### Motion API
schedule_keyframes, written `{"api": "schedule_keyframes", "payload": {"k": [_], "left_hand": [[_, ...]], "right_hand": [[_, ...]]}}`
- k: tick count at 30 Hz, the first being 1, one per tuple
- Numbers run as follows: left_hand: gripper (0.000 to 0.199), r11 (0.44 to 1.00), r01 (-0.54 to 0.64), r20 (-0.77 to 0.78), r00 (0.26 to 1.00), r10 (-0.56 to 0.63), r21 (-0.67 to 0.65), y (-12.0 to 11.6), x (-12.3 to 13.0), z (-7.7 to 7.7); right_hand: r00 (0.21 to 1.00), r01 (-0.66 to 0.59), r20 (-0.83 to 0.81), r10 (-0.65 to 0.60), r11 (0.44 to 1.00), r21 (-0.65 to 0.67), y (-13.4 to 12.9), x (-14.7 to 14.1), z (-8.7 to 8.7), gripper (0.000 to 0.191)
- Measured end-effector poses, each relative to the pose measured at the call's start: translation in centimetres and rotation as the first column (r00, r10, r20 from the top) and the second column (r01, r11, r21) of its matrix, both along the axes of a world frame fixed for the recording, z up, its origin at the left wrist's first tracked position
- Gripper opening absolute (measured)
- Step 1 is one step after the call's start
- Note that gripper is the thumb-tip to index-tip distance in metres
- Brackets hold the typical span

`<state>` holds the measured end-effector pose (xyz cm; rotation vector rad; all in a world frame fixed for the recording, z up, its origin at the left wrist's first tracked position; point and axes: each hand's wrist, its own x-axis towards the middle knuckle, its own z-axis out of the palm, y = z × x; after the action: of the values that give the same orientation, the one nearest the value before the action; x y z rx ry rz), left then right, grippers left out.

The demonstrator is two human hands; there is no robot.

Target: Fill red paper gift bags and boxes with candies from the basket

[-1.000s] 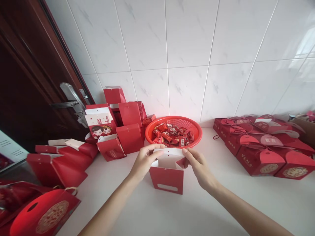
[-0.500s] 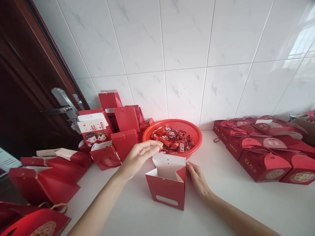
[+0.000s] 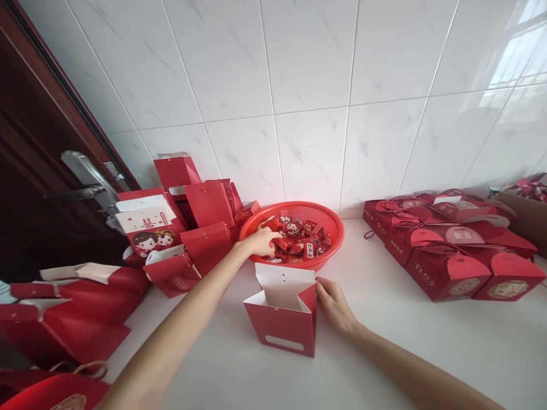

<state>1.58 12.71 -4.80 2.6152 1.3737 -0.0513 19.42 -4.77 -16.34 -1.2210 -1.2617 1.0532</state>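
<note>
In the middle of the white table stands a red paper gift box point(image 3: 282, 324), upright, its top unfolded and its white inside showing. My right hand point(image 3: 335, 303) pinches the box's right side near the top edge. Behind the box is a round red plastic basket point(image 3: 337, 230) with several red-wrapped candies point(image 3: 297, 242) in it. My left hand point(image 3: 259, 242) reaches over the basket's left rim, down at the candies. Its index finger and thumb are apart; the other fingertips are partly hidden, and no candy shows in its grip.
Several standing red boxes point(image 3: 209, 202) crowd the left, one with a cartoon couple point(image 3: 156, 239). More red boxes point(image 3: 92, 313) lie at the near left. Rows of closed red boxes point(image 3: 453, 273) fill the right. A tiled wall point(image 3: 311, 148) and a door handle point(image 3: 88, 176) bound the back.
My left hand has moved from above the gift box forward into the basket, down to the candies. My right hand stays at the box's side. The whole view has shifted slightly.
</note>
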Motion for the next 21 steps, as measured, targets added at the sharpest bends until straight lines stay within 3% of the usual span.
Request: {"api": "schedule_keyframes", "payload": {"k": [6, 9, 12, 15, 21], "left_hand": [[0.084, 1.0, 0.013, -0.197, 0.98, -0.014, -0.007, 0.8, 1.8, -0.6], [0.067, 0.999, 0.014, -0.211, 0.977, -0.003, 0.05, 0.8, 2.2, -0.4], [0.042, 0.995, -0.013, -0.069, 0.997, 0.02, 0.101, 1.0, 2.1, -0.3], [0.043, 0.993, -0.085, 0.121, 0.99, 0.075, 0.084, 1.3, 2.0, -0.6], [0.039, 0.99, -0.142, 0.491, 0.862, 0.129, -0.01, 1.4, 2.0, -1.2]], "right_hand": [[1.0, -0.015, 0.017, 0.015, 1.0, -0.026, 0.0, -0.1, 0.1, 0.045], [0.999, -0.024, 0.025, 0.025, 0.999, -0.026, -0.1, -0.2, 0.2, 0.045], [0.999, -0.032, 0.029, 0.032, 0.999, -0.024, -0.2, -0.2, 0.4, 0.044], [0.999, -0.033, 0.027, 0.034, 0.999, -0.034, -0.2, -0.2, 0.5, 0.042], [1.0, -0.031, -0.006, 0.031, 0.999, -0.02, -0.1, -0.3, 0.4, 0.045]]}}
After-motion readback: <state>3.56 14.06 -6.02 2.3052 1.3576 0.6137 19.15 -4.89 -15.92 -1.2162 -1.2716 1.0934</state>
